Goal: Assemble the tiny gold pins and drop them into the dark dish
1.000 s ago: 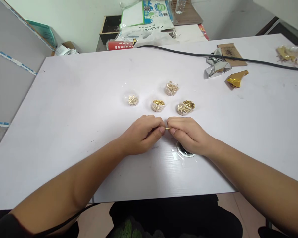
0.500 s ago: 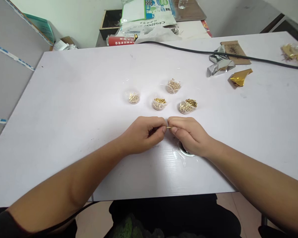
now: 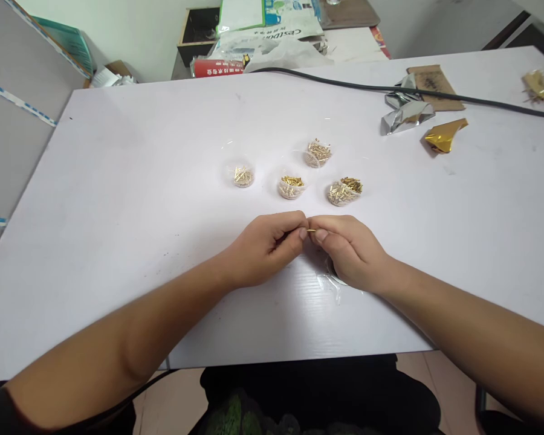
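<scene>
My left hand [image 3: 276, 248] and my right hand [image 3: 351, 251] meet above the white table [image 3: 118, 181], fingertips close together. Between them runs a thin gold-coloured metal pin [image 3: 311, 230], pinched at one end by each thumb and forefinger. Only its short middle part shows. Just beyond the hands stand small clear cups of similar gold pins: one cup [image 3: 291, 188] in the middle, a double-looking heap in a cup [image 3: 343, 192] to the right, another cup [image 3: 318, 154] behind, and a cup [image 3: 243, 176] to the left. A dark round object [image 3: 333, 270] with a pale rim lies partly hidden under my right hand.
A black cable [image 3: 367, 92] crosses the table's far side. Silver foil packets [image 3: 408, 116], a brown paper piece [image 3: 436, 88], a gold foil piece [image 3: 446, 136] and a clear bag [image 3: 543, 87] lie at the far right. A grey partition [image 3: 22, 78] borders the left.
Both hands keep their pinch on the pin with hardly any movement. The camera view has shifted slightly.
</scene>
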`<state>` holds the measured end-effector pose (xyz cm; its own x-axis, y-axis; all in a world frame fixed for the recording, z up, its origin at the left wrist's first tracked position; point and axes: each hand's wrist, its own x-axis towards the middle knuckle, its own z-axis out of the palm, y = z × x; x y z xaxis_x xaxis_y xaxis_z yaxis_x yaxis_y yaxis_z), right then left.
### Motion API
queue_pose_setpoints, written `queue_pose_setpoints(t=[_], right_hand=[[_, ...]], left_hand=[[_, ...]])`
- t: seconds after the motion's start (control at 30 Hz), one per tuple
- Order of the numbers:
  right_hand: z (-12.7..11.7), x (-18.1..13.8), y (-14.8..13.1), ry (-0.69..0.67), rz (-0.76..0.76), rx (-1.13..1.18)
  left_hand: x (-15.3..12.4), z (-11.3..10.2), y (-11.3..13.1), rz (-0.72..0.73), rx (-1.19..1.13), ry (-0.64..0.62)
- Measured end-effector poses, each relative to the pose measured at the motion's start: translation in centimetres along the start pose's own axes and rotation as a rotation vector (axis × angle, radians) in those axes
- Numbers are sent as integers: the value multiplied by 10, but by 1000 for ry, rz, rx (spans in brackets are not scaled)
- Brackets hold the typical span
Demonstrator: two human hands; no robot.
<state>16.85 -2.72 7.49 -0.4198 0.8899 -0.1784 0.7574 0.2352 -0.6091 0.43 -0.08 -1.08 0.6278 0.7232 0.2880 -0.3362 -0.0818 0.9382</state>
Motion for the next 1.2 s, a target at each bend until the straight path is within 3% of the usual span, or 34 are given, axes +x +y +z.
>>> queue_pose_setpoints(t=[0.87, 1.2], right_hand=[[6, 0, -1, 58, -27, -64], [1, 0, 0, 22, 37, 90]], left_hand=[[-1, 7, -1, 12, 100, 49], [-1, 0, -3, 37, 102, -24]])
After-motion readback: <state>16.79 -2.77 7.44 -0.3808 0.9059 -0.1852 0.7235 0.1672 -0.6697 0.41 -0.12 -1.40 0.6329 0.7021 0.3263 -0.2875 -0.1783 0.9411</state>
